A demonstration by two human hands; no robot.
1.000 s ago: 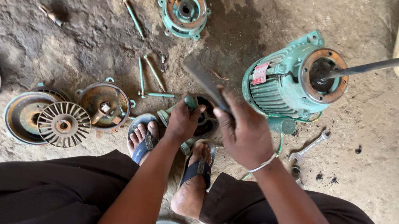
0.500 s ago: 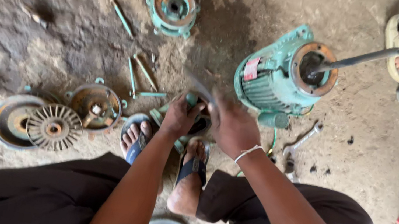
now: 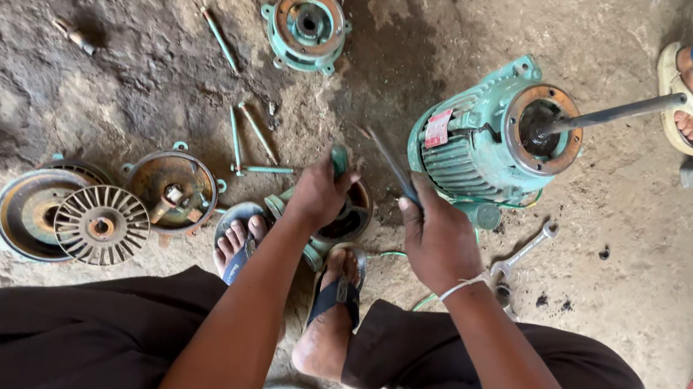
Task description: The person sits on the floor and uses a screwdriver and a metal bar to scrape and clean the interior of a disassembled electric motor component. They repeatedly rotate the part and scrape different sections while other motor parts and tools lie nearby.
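Red rectangular label (image 3: 438, 129) (small) — on the green motor (image 3: 478, 147).

Soft even daylight, faint shadows, sharp focus, slight wide-angle stretch at edges.

Left hand (image 3: 320, 195) steadies green end cover (image 3: 335, 207); right hand (image 3: 439, 235) holds rod (image 3: 392, 165).

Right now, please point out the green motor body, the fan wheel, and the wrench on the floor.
green motor body (image 3: 466, 163), head view, ribbed side.
fan wheel (image 3: 102, 225), head view, centre hub.
wrench (image 3: 523, 251), head view, middle of shaft.
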